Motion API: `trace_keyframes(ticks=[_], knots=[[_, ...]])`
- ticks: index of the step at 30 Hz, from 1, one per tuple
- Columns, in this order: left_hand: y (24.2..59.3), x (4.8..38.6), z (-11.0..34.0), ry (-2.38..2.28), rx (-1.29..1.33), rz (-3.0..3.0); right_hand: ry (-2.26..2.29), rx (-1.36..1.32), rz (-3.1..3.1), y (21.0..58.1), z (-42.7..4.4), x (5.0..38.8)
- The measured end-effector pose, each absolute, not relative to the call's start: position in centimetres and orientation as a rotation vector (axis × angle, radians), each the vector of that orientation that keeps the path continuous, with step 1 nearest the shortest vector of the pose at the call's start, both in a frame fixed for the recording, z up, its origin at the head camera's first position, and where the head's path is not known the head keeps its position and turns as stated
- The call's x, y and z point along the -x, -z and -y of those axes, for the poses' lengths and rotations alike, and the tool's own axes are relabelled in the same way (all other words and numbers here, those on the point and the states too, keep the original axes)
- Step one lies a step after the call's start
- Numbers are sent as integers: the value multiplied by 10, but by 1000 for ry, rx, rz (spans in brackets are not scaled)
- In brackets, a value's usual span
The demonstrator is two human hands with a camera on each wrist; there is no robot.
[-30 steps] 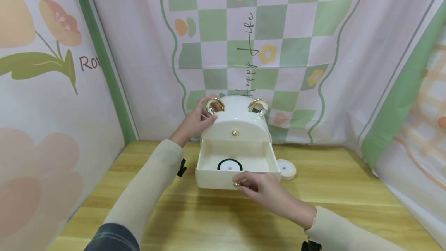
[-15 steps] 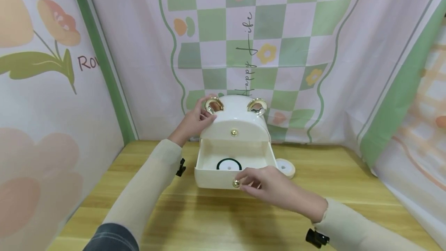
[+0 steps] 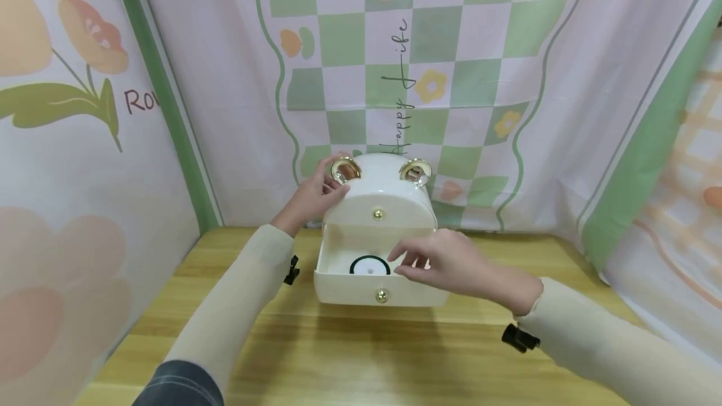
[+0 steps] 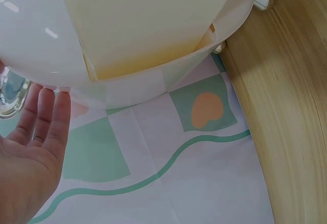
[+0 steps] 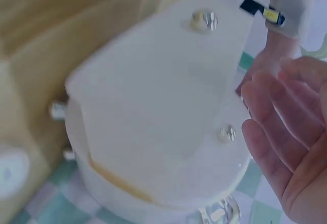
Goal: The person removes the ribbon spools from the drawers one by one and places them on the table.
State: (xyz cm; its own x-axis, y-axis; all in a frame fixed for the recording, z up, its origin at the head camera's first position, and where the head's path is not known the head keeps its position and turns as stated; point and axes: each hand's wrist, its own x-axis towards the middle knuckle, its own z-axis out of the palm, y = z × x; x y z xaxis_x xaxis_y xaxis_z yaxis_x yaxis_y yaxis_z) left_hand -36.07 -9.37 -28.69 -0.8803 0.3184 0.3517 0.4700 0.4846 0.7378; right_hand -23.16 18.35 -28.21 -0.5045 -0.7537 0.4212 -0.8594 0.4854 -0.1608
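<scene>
A white drawer box (image 3: pixel 389 183) with a rounded top and two gold ring ears stands on the table. Its lower drawer (image 3: pixel 346 290) is pulled out, with a gold knob (image 3: pixel 381 296) on the front. Inside lies a white spool (image 3: pixel 369 266) rimmed with dark green, apparently ribbon. My left hand (image 3: pixel 316 196) rests on the box by the left ear (image 3: pixel 346 170); in the left wrist view its straight fingertips touch the shell. Above the drawer's right part hovers my right hand (image 3: pixel 451 262), fingers loosely bent and holding nothing, also visible in the right wrist view.
The wooden table (image 3: pixel 361 356) extends around the box. A second pale spool (image 5: pixel 11 173) lies on it beside the box, hidden behind my right hand in the head view. Printed cloth (image 3: pixel 350 93) hangs close behind the box and on both sides.
My right hand has let go of the drawer knob and risen up and back over the drawer. My left hand stays at the ear, and the drawer remains out.
</scene>
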Motion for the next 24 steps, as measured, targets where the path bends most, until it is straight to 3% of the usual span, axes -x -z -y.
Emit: trace_keyframes(ticks=[8, 17, 24], knots=[[286, 359, 94, 1339, 679, 2573, -392, -1453, 2493, 261, -179, 253], [285, 357, 94, 1362, 680, 2571, -402, -1698, 2549, 265, -165, 279], [286, 359, 94, 1386, 699, 2555, -292, -1698, 2729, 262, -152, 295]])
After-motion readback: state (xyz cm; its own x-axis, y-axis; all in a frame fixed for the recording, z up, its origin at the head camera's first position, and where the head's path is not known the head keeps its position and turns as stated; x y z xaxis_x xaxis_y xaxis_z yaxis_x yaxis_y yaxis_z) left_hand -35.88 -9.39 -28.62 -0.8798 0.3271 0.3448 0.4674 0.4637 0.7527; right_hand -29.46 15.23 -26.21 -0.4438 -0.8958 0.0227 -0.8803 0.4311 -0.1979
